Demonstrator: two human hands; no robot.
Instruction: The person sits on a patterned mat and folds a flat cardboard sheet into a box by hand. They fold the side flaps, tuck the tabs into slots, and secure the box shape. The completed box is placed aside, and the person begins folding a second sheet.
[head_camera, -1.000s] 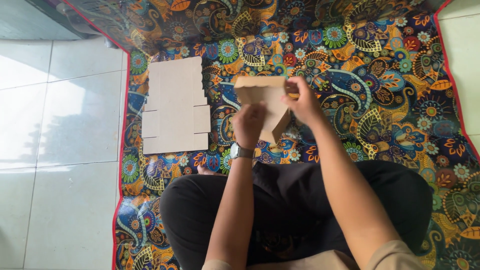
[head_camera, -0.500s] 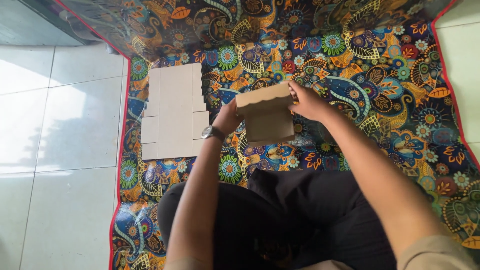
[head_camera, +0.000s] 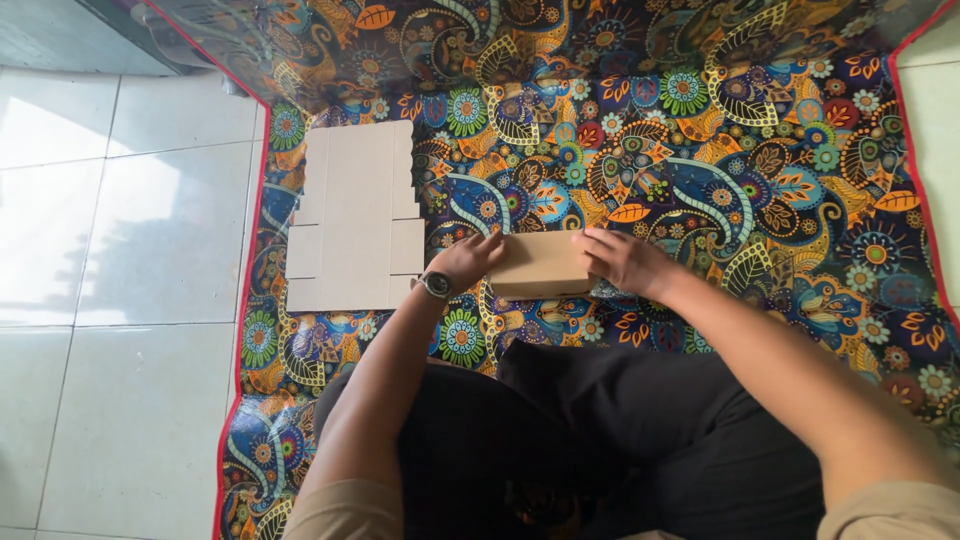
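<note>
Fingers of left hand (head_camera: 468, 262) and right hand (head_camera: 622, 262) clamp ends of small folded brown cardboard box (head_camera: 540, 265); looks light, stiff, crushable. Flat cardboard blanks (head_camera: 352, 215) at ten o'clock.

The setting is a domestic interior, with work carried out at floor level rather than at a bench. The floor (head_camera: 130, 260) is laid with large, glossy white tiles with thin grout lines, and daylight reflects off them to the left of the person's fingers. A floor mat (head_camera: 760, 150) with a dense multicoloured paisley and flower print and a red edge covers the tiles beneath and beyond the fingers. The person sits directly on this mat, in dark trousers (head_camera: 600, 440). A stack of flat cardboard blanks (head_camera: 355, 215) lies on the mat just left of the fingers. A dark grey edge (head_camera: 90, 35) of some fixture shows at far upper left.
</note>
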